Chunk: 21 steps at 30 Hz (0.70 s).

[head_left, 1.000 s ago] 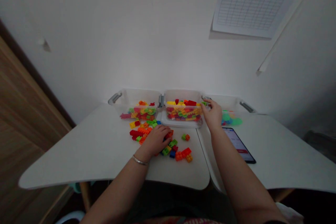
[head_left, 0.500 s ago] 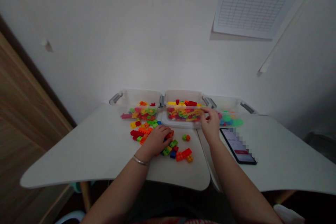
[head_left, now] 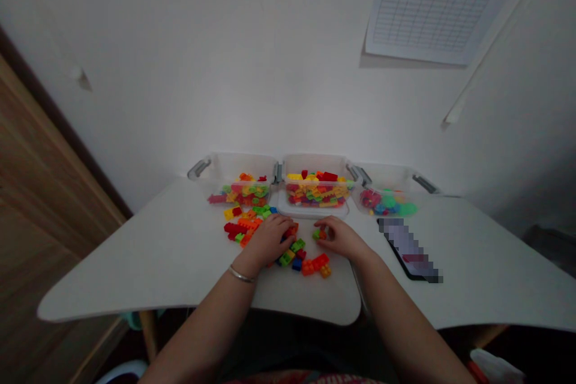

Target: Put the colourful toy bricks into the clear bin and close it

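Observation:
My left hand (head_left: 269,240), with a bangle at its wrist, lies over a loose heap of toy building bricks (head_left: 243,226) in red, orange, green, yellow and blue. Its fingers are spread across the bricks, partly hiding them. To its right, my right hand (head_left: 339,237) is low over the white table. The thumb and forefinger are apart, on either side of a small green and orange brick pair (head_left: 320,234); I cannot make out firm contact. Nearer me lie orange-red bricks (head_left: 315,264) and a blue brick (head_left: 297,264).
Along the wall stand three clear plastic boxes: a left box (head_left: 240,162) and a middle box (head_left: 315,163) with bricks, and a right box (head_left: 382,173) with colourful pieces. A phone (head_left: 409,252) lies right of my right arm. A printed sheet (head_left: 427,12) hangs above.
My right hand has come down from the front right corner of the middle box to the green and orange brick pair. My left hand has stayed on the heap.

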Available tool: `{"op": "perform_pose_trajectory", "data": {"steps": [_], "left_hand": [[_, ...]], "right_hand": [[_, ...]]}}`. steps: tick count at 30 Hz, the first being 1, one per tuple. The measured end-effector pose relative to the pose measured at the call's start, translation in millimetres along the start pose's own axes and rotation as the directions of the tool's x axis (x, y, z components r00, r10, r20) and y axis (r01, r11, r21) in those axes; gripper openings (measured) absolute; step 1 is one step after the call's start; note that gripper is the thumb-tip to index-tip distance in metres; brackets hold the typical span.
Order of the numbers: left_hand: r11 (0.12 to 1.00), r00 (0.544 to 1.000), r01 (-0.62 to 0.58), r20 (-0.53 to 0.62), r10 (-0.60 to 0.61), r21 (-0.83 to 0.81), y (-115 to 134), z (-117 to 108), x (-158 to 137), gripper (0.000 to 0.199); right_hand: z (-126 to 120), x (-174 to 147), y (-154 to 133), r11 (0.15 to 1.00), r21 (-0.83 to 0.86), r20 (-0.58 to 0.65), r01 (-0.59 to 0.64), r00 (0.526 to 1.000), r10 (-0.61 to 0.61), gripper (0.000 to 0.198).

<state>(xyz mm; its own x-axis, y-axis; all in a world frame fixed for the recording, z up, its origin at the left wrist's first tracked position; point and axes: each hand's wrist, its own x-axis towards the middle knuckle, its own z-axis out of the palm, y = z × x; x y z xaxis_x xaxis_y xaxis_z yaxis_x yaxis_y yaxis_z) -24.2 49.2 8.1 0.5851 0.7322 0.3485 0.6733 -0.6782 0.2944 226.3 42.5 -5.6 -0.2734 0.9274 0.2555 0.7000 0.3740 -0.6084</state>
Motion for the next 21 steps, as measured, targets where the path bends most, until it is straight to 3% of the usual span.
{"op": "perform_pose_trajectory", "data": {"steps": [8,15,18,21], "left_hand": [[1.000,1.000,-0.005,0.009,0.005,0.003,0.4,-0.9,0.1,0.028],[1.000,1.000,-0.005,0.009,0.004,0.007,0.1,-0.9,0.7,0.027],[1.000,1.000,-0.002,0.011,0.002,0.013,0.0,-0.8,0.6,0.028],[1.000,1.000,-0.003,0.011,0.003,0.014,0.0,-0.5,0.6,0.029]], "right_hand": [[1.2,-2.3,-2.9,0.992,-0.122,-0.013,0.011,1.000,-0.013,0.016],[4.0,-2.3,-5.8,0.998,-0.069,-0.107,-0.010,0.994,0.002,0.023],[4.3,-2.3,-3.4,0.999,-0.033,-0.234,0.030,0.972,-0.037,0.026],[2.3,-3.0,-1.5,0.998,-0.031,-0.457,0.048,0.887,-0.057,0.033]]}}
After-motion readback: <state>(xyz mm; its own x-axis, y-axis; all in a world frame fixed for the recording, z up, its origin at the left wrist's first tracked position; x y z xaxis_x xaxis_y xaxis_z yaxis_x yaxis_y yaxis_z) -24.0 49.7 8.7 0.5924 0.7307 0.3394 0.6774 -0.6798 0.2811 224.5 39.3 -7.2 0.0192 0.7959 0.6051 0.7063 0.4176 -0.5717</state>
